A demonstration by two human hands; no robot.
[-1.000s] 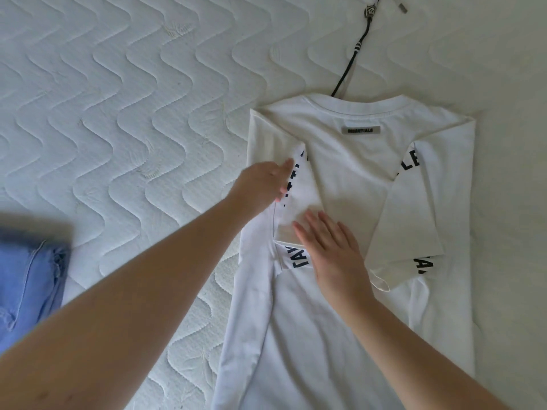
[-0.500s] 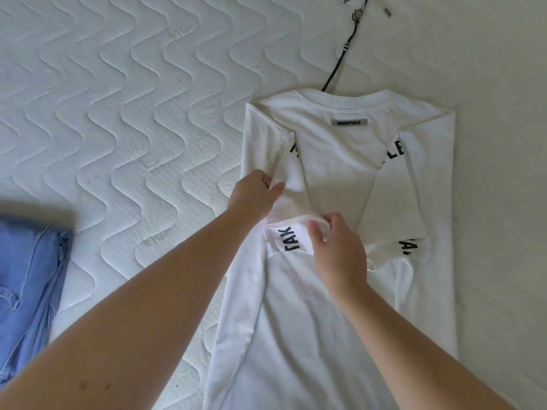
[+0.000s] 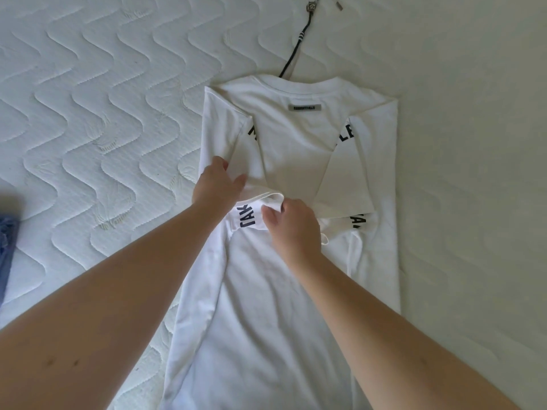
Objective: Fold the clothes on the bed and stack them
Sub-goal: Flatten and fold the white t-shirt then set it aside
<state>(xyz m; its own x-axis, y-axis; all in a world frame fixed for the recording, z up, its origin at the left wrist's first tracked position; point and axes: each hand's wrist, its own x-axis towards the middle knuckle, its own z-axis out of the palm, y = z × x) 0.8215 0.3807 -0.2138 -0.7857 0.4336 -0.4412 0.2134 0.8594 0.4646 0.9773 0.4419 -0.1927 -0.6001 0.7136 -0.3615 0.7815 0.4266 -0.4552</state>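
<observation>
White T-shirt (image 3: pixel 284 306) lies on the bed (image 3: pixel 88 119), sleeves folded in. Our left hand (image 3: pixel 217 184) and right hand (image 3: pixel 296 229) pinch its left sleeve, fingers (image 3: pixel 270 216) curled.

I read a small grey woven label (image 3: pixel 305 107) below the collar of the white cotton T-shirt (image 3: pixel 275 306), upper middle of the frame; its dark print is too small to make out. Black letters "LE" (image 3: pixel 348 134) sit right of centre, "FAK" (image 3: pixel 248 216) sideways at centre.
</observation>
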